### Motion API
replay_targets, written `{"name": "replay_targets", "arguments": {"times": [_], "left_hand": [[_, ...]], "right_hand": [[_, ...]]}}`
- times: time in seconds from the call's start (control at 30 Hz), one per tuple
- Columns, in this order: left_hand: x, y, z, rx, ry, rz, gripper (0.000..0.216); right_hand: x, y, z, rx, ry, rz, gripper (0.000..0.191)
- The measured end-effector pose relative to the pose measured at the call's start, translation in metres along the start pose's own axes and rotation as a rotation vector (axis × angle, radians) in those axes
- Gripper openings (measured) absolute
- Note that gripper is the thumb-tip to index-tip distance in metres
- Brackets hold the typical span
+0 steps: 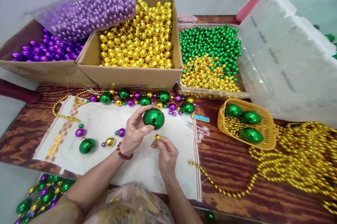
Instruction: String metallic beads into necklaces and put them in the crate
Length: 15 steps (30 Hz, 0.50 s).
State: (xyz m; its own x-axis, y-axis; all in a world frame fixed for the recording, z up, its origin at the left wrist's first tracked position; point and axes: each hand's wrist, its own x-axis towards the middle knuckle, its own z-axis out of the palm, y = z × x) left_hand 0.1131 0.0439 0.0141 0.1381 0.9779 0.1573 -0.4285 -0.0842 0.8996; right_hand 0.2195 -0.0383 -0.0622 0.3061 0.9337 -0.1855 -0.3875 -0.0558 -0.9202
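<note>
My left hand [135, 131] grips a large shiny green ball bead [154, 119] above the white cloth [147, 168]. Just below it, the fingers of my right hand [166, 152] pinch at a small gold bead [157, 137]; a thin stem or string shows between the two beads. To the left on the cloth lie a purple bead [80, 132], another large green bead [87, 146] and a gold bead [110, 141]. A purple bead [121, 132] sits close beside my left hand. Behind my hands stretches a strand of green, gold and purple beads [145, 101].
Boxes of purple beads [63, 47] and gold beads [137, 47] stand at the back, beside a clear tray of green and gold beads [210, 48]. Pink scissors [201, 130], a yellow basket [222, 126] and heaped gold bead chains [302, 161] lie to the right.
</note>
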Motion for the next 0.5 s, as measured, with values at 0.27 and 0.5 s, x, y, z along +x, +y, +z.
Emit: {"name": "replay_targets", "arguments": {"times": [0.27, 0.5], "left_hand": [[0.023, 0.01, 0.005, -0.018, 0.19, -0.002, 0.043], [0.06, -0.03, 0.061, 0.531, -0.263, 0.072, 0.045]], "right_hand": [[-0.018, -0.009, -0.029, -0.075, 0.052, 0.034, 0.014], [-0.05, -0.008, -0.064, 0.024, 0.269, -0.032, 0.021]]}}
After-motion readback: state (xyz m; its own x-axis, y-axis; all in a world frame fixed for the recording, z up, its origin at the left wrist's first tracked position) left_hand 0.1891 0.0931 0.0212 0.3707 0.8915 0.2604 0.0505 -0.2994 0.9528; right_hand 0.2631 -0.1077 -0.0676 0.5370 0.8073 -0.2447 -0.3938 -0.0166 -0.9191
